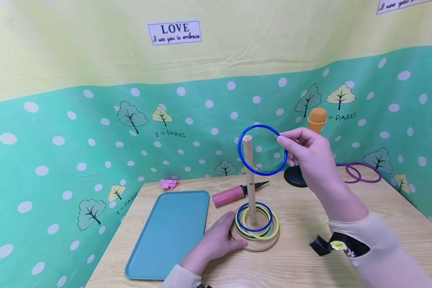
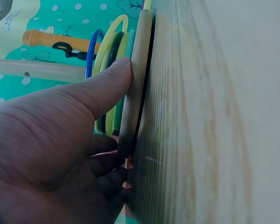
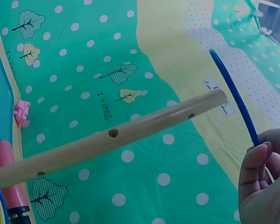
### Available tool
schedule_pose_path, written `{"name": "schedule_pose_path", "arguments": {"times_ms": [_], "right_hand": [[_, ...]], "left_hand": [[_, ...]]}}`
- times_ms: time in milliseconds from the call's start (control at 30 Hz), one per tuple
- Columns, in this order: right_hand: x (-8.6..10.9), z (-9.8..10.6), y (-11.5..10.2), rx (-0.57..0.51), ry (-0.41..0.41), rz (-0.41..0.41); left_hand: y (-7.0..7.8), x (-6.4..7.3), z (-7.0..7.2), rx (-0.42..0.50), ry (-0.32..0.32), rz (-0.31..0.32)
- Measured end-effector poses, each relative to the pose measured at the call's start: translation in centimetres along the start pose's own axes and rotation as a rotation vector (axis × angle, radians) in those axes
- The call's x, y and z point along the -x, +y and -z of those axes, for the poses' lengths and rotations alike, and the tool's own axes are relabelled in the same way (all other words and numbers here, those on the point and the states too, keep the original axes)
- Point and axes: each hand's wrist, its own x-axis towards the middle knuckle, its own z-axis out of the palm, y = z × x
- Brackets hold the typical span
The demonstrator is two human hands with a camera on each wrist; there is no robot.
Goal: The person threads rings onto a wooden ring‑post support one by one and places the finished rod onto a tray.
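Observation:
A wooden ring-toss stand has an upright peg (image 1: 251, 196) on a round wooden base (image 1: 257, 247). Several rings lie stacked around the foot of the peg, with a blue ring (image 1: 272, 220) uppermost and yellow, green and dark ones below. My right hand (image 1: 307, 154) pinches another blue ring (image 1: 261, 126) by its edge. In the right wrist view, this held ring (image 3: 238, 100) appears edge-on just beyond the peg's top end. My left hand (image 1: 221, 240) grips the base's rim, thumb on top and other fingers at its side, as the left wrist view shows.
Left of the stand lies a teal tray (image 1: 167, 236), with a small pink toy (image 1: 169, 184) behind it. A pink pump (image 1: 230, 196) lies behind the stand. Back right are purple rings (image 1: 369, 180) and an orange cone-shaped thing (image 1: 317, 120) near a black base (image 1: 294, 178).

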Motion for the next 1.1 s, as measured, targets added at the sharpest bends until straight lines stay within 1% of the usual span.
{"name": "schedule_pose_path", "arguments": {"times_ms": [133, 400, 600, 767, 1100], "right_hand": [[0.0, -0.9, 0.6, -0.001, -0.001, -0.017], [0.1, -1.6, 1.9, 0.116, -0.025, -0.075], [0.4, -1.6, 3.3, 0.149, -0.034, -0.122], [0.6, -1.5, 4.5, 0.147, -0.042, -0.167], [1.2, -1.1, 6.5, 0.190, -0.057, -0.204]], "left_hand": [[0.0, 0.0, -0.1, -0.002, -0.001, 0.004], [-0.3, -0.2, -0.2, -0.001, -0.008, 0.016], [-0.2, -0.3, -0.2, 0.002, -0.007, 0.015], [-0.1, -0.2, 0.0, 0.008, -0.014, 0.019], [0.0, -0.3, 0.1, 0.001, -0.011, 0.010]]}}
